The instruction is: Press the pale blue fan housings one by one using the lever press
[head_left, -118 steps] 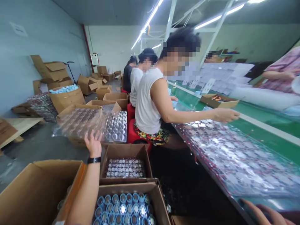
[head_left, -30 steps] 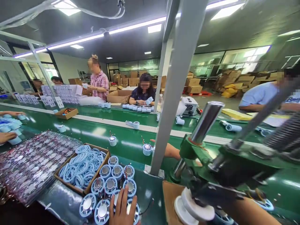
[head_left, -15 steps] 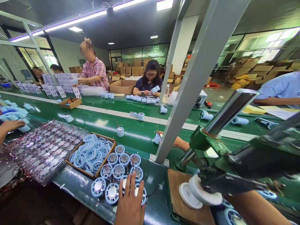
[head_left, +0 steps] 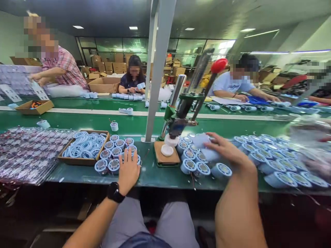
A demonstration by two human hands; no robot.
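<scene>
My left hand lies open and flat, fingers spread, over a cluster of round light-blue motor-like units with silver discs. To the right, my right hand is blurred, its fingers around a light-blue round housing that is tipped on its side. Another tilted, blurred housing shows beneath the palm; I cannot tell whether it is held too. More such units stand under and beside that hand. Between my hands is a green hand press with a red knob and a white round seat.
A cardboard box of blue rings and bagged, patterned sheets lie left. Rows of blue units stand right. A grey post rises behind the bench. Co-workers sit and stand across the green conveyor, where a single unit stands.
The view has swung right. My right hand has come back from the conveyor, where it held a unit, to the units right of the press. My left hand stays on the left cluster.
</scene>
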